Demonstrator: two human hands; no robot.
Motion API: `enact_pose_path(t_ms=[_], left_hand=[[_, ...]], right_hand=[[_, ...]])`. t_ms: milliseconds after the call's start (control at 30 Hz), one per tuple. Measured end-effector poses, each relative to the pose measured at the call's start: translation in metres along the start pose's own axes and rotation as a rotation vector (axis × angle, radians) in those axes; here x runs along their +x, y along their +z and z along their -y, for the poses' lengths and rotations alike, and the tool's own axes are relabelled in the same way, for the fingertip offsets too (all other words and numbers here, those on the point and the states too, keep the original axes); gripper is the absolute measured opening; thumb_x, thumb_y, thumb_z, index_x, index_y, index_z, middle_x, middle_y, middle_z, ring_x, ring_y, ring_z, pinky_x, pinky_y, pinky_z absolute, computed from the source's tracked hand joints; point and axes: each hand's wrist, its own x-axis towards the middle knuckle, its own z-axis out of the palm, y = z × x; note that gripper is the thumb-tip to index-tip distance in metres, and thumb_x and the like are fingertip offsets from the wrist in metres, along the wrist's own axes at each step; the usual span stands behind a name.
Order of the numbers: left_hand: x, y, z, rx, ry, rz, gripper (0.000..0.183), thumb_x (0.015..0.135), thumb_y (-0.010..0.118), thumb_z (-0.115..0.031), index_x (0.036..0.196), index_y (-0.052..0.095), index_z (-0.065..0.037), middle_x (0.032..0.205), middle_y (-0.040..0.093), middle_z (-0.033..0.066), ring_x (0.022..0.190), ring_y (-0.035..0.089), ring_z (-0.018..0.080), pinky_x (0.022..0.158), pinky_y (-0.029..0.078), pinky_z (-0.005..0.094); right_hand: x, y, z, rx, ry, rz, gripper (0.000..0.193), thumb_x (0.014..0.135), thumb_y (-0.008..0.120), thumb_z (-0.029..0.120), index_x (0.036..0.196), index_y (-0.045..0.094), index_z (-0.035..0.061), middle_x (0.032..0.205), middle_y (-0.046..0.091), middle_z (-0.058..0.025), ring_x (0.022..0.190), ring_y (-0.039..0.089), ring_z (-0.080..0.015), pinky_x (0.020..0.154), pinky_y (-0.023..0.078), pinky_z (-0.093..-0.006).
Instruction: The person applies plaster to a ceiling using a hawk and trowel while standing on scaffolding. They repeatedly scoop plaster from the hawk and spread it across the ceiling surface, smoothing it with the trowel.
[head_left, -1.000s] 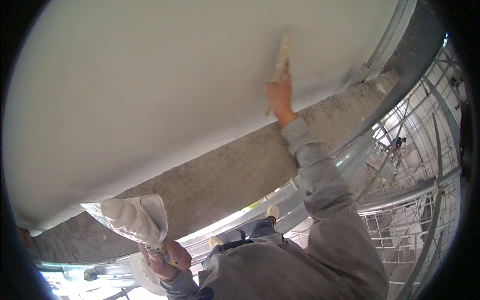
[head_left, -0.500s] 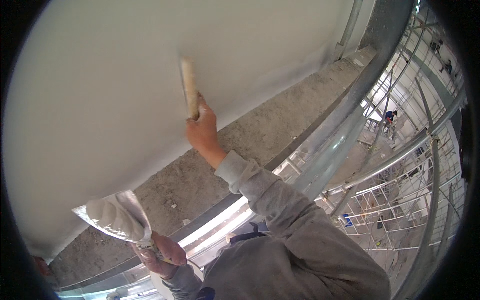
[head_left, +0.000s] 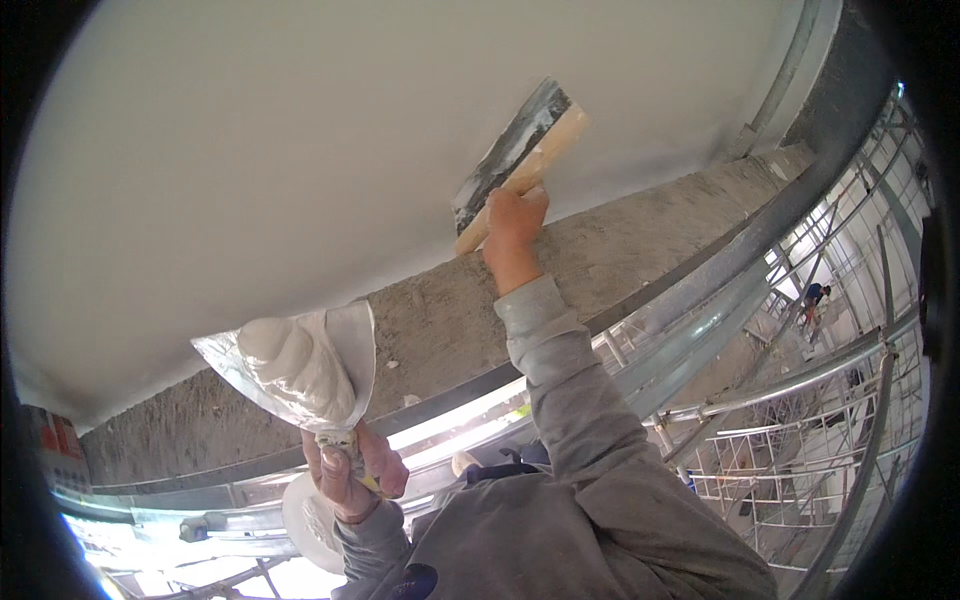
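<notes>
My right hand (head_left: 514, 222) is closed round the pale wooden back of a wide putty knife (head_left: 528, 148). The knife's putty-smeared metal blade is tilted at the lower part of the smooth white wall (head_left: 280, 150); whether its edge touches the wall I cannot tell. Lower and to the left, my left hand (head_left: 350, 478) grips the handle of a broad metal plastering trowel (head_left: 364, 345). A thick, wet mound of white putty (head_left: 295, 365) lies on that trowel, which is held near the foot of the wall.
A rough grey concrete ledge (head_left: 640, 220) runs along the wall's foot. Below my left hand is a round white container (head_left: 308, 520), partly hidden. Metal pipe scaffolding (head_left: 790, 455) fills the right side, beside a deep drop. Another person (head_left: 815, 298) is far below.
My right hand has moved rightward, and the putty knife has turned to show its blade. The loaded trowel in my left hand has come up and right. The whole view has shifted.
</notes>
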Motion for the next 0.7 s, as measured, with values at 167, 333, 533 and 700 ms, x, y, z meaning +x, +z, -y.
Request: enact_pose_path(t_ms=[167, 333, 533, 700], left_hand=[[0.004, -0.006, -0.005, 0.001, 0.034, 0.086, 0.043, 0.088, 0.033, -0.025, 0.121, 0.017, -0.003, 0.060, 0.039, 0.0069, 0.032, 0.038, 0.0100, 0.021, 0.034, 0.0205], [0.002, -0.012, -0.015, 0.010, 0.007, 0.013, 0.043, 0.089, 0.033, -0.026, 0.121, 0.018, -0.003, 0.059, 0.038, 0.0064, 0.031, 0.037, 0.0097, 0.021, 0.034, 0.0203], [0.004, -0.022, -0.022, 0.042, 0.026, 0.014, 0.038, 0.089, 0.031, -0.028, 0.115, 0.023, -0.003, 0.058, 0.038, 0.0053, 0.031, 0.038, 0.0096, 0.021, 0.033, 0.0205], [0.001, -0.042, -0.019, -0.127, -0.069, -0.063, 0.051, 0.085, 0.042, -0.029, 0.119, 0.021, 0.001, 0.056, 0.040, 0.0110, 0.032, 0.040, 0.0148, 0.025, 0.034, 0.0245]], right_hand=[[0.008, -0.003, -0.008, 0.078, -0.009, -0.075, 0.029, 0.069, 0.045, -0.004, 0.097, 0.038, -0.0035, 0.078, 0.045, -0.0061, 0.068, 0.046, -0.0130, 0.060, 0.038, -0.0251], [0.014, -0.010, -0.010, 0.281, 0.102, -0.281, 0.029, 0.071, 0.048, 0.000, 0.100, 0.042, -0.0015, 0.085, 0.049, -0.0078, 0.074, 0.050, -0.0181, 0.066, 0.040, -0.0286], [0.019, -0.016, -0.018, 0.411, 0.159, -0.322, 0.023, 0.073, 0.052, 0.004, 0.096, 0.050, 0.0016, 0.095, 0.054, -0.0101, 0.083, 0.055, -0.0250, 0.074, 0.041, -0.0339], [0.016, -0.026, -0.004, -0.819, -0.604, -0.133, 0.031, 0.062, 0.060, 0.000, 0.092, 0.053, 0.0028, 0.093, 0.055, -0.0113, 0.083, 0.054, -0.0304, 0.073, 0.041, -0.0404]])
